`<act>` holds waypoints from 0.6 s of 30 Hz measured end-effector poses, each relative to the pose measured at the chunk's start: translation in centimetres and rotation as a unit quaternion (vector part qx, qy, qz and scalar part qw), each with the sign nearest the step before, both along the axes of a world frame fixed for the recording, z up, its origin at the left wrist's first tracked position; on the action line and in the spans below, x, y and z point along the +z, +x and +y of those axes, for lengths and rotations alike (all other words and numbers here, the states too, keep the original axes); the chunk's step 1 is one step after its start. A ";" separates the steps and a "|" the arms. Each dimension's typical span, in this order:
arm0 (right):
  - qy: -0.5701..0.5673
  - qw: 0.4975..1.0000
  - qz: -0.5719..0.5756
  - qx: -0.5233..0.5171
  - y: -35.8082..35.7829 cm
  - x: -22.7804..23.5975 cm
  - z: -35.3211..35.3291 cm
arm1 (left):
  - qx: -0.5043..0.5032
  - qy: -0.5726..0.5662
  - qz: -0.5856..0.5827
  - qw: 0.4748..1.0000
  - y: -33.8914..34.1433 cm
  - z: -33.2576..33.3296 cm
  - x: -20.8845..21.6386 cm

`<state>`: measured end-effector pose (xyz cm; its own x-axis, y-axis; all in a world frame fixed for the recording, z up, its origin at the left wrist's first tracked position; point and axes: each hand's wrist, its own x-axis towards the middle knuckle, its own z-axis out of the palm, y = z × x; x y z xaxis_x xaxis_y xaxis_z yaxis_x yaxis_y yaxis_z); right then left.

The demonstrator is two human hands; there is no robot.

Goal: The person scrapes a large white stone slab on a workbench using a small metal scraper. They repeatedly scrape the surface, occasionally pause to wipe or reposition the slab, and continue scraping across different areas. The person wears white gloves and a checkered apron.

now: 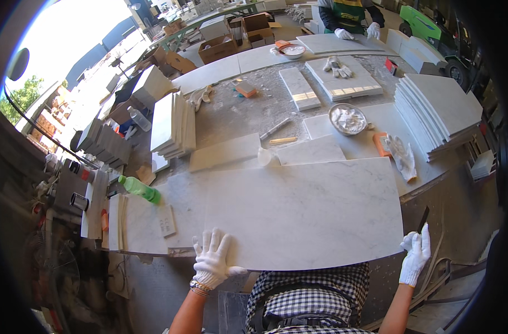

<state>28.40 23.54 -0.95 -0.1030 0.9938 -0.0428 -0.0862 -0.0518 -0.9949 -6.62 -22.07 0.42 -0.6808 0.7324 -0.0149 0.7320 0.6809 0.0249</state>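
A large white marble slab [298, 211] with grey veins lies flat in front of me, its near edge close to my checked apron. My left hand [211, 260], in a white knitted glove, has its fingers spread on the stone at the slab's near left part. Off the slab's right end, my gloved right hand [415, 250] grips a thin dark strip-like tool [424, 219] that points up and away. Its exact kind cannot be made out. A green plastic bottle [139, 190] lies on its side beyond my left hand, near a small white stone piece [166, 220].
Bowls of white paste [348, 119] stand farther back, with an orange block [381, 144] and a spare glove [401, 158] on the right. Stacked slabs [440, 111] rise at right, more [173, 125] at left. Across the table works another person [348, 16] in white gloves.
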 end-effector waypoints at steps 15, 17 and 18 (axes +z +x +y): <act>0.008 0.993 -0.119 0.013 -1.5 -1.1 2.4 | 0.394 0.405 -0.390 0.727 -3.8 -1.1 -0.7; 0.011 0.996 -0.087 0.017 -1.7 -1.3 2.7 | 0.408 0.439 -0.415 0.684 -3.9 -0.5 -1.3; 0.004 0.994 -0.106 0.006 -1.7 -1.3 2.9 | 0.427 0.443 -0.417 0.669 -3.9 -0.5 -1.5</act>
<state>26.69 26.40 -2.29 -0.1046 0.9929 -0.0570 0.1259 -0.0437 -0.9911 -10.53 -22.57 -1.13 -0.8816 0.0540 -0.4689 -0.4355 0.2897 0.8523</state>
